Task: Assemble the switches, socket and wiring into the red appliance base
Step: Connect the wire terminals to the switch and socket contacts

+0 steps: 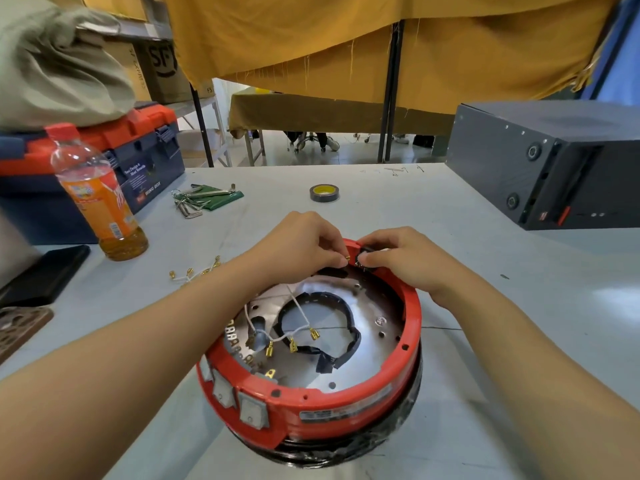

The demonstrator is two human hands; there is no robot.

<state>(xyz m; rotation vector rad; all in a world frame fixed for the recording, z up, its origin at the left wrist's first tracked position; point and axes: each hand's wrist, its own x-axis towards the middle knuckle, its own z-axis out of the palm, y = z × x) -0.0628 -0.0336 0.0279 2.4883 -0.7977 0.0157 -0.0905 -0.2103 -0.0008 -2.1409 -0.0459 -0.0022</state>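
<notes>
The red appliance base [346, 400] lies upside down on the table in front of me, its metal plate and black ring facing up. Grey rocker switches [252, 408] sit in its near left wall. My left hand [304, 244] pinches a brass terminal [344, 260] on a white wire at the far rim. My right hand [398, 258] presses on the black socket [364, 255] set in that far rim. A white wire harness [291, 336] with brass terminals lies loose inside the base. Another white harness [197, 271] lies on the table to the left.
An orange drink bottle [97, 199] stands at the left, with a blue and orange toolbox [149, 161] behind it. Hex keys [194, 199] and a tape roll [323, 193] lie further back. A dark grey metal box [547, 161] fills the right. A black phone [48, 275] lies at left.
</notes>
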